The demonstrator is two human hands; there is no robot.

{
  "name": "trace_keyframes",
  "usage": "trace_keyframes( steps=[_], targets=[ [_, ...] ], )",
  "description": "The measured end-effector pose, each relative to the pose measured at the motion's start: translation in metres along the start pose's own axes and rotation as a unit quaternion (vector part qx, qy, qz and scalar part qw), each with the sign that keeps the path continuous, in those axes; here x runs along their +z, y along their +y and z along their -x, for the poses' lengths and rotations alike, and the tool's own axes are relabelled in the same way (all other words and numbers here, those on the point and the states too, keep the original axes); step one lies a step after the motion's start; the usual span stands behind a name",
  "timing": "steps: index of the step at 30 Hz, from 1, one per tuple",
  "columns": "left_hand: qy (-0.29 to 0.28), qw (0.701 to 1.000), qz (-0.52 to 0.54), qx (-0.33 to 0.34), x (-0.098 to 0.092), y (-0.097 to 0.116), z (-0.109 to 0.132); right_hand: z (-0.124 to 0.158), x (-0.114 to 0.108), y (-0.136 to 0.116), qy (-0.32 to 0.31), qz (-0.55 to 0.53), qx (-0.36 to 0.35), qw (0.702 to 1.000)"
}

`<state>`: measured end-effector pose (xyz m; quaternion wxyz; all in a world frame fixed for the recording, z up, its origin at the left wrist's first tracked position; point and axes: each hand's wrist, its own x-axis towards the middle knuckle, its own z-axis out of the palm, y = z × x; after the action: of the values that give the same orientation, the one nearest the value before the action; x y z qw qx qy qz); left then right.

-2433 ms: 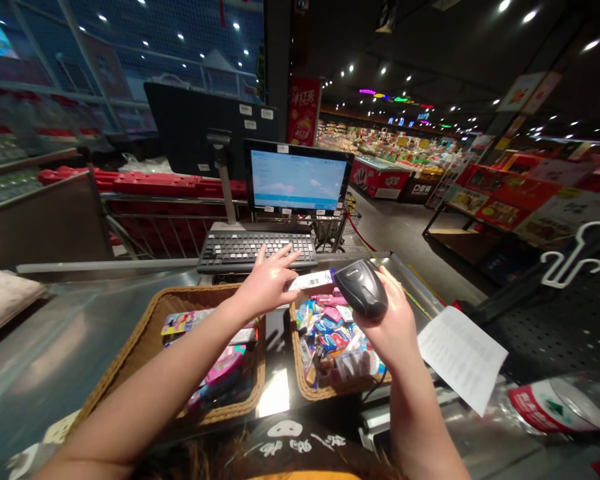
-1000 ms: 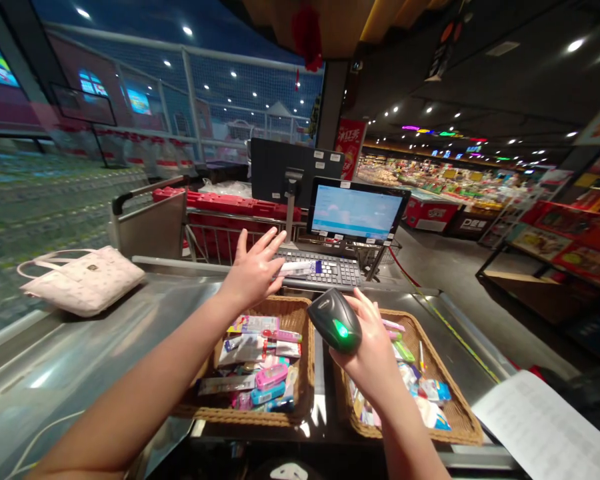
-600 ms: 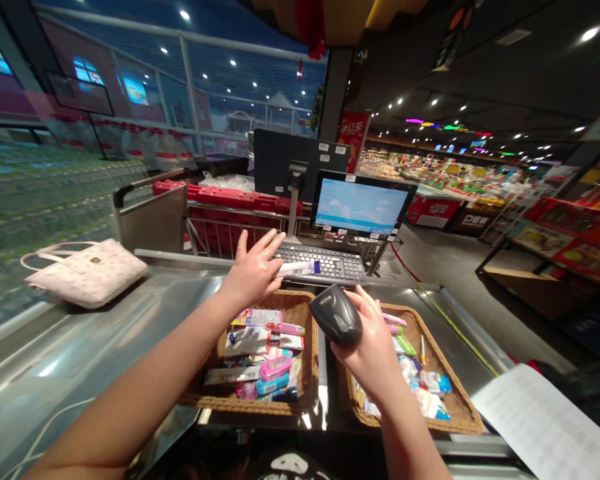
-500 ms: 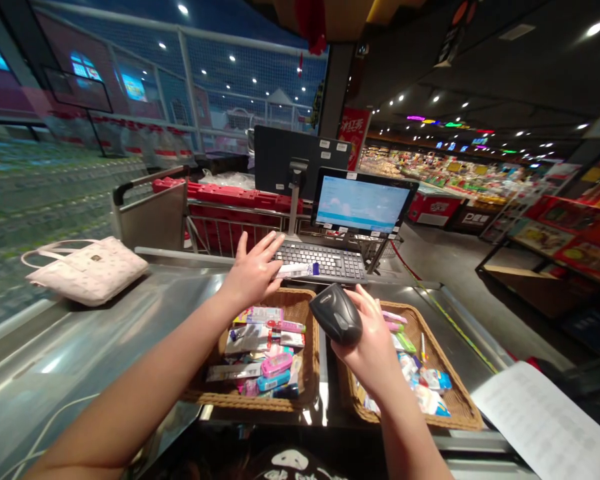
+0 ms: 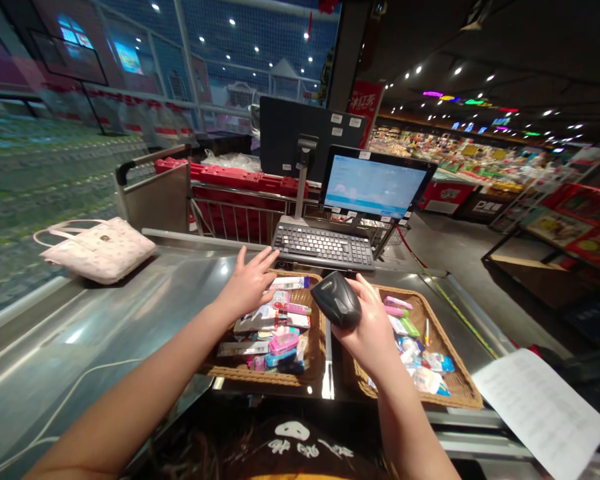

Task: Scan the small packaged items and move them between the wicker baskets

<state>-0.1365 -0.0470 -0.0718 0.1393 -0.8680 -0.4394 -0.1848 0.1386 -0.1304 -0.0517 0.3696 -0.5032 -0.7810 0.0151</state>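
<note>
My left hand point(image 5: 247, 283) is over the back left of the left wicker basket point(image 5: 260, 377). Its thumb and a finger are around the near end of a slim white-and-purple package point(image 5: 294, 283), while the other fingers stretch out. Below it, small colourful packages, including a pink one point(image 5: 283, 343), fill the basket. My right hand point(image 5: 373, 320) is wrapped round a black handheld barcode scanner point(image 5: 337, 300), which is between the two baskets. Part of the right wicker basket point(image 5: 457, 380) and its packages is hidden behind my right wrist.
A black keyboard point(image 5: 325, 245) and a lit screen point(image 5: 377, 185) stand behind the baskets. A pale handbag point(image 5: 103, 250) lies on the metal counter point(image 5: 180, 280) at left, and a printed sheet point(image 5: 543, 407) at right. A white cable crosses the counter's near left.
My left hand has brought the white-and-purple package down from in front of the keyboard to the back of the left basket. My right hand keeps the scanner; the camera view has shifted slightly.
</note>
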Motion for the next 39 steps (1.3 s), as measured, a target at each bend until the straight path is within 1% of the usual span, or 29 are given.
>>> trace_keyframes(
  steps=[5,9,13,18,22,24,26,28,30,34,36,39],
  targets=[
    [-0.053,0.998,0.024,-0.004,0.020,-0.003,0.024,0.000,0.006,0.001,-0.014,-0.005,0.016,1.000],
    [-0.107,0.993,0.049,0.000,0.038,-0.003,0.044,0.001,0.012,0.002,-0.048,-0.009,0.029,0.998],
    [-0.162,0.984,0.068,-0.005,0.052,0.002,0.059,0.004,0.021,0.002,-0.077,-0.021,0.040,0.996],
    [-0.220,0.973,0.074,-0.008,0.061,0.002,0.069,0.007,0.029,0.005,-0.088,-0.033,0.049,0.994],
    [-0.263,0.962,0.067,-0.009,0.064,0.001,0.069,0.009,0.026,0.008,-0.086,-0.038,0.059,0.994],
    [-0.267,0.962,0.064,-0.007,0.066,0.003,0.064,0.011,0.021,0.009,-0.081,-0.037,0.064,0.994],
    [-0.252,0.965,0.068,0.002,0.068,0.009,0.055,0.013,0.015,0.011,-0.075,-0.033,0.070,0.994],
    [-0.227,0.970,0.081,0.018,0.070,0.018,0.042,0.017,0.008,0.015,-0.069,-0.025,0.080,0.994],
    [-0.205,0.973,0.100,0.037,0.071,0.031,0.025,0.022,-0.002,0.021,-0.056,-0.014,0.090,0.994],
    [-0.186,0.968,0.143,0.086,0.073,0.071,-0.014,0.033,-0.027,0.038,-0.022,0.016,0.102,0.994],
    [-0.181,0.963,0.162,0.113,0.076,0.096,-0.035,0.039,-0.043,0.049,-0.002,0.034,0.116,0.993],
    [-0.172,0.952,0.191,0.167,0.084,0.135,-0.064,0.050,-0.067,0.065,0.045,0.060,0.134,0.988]
  ],
)
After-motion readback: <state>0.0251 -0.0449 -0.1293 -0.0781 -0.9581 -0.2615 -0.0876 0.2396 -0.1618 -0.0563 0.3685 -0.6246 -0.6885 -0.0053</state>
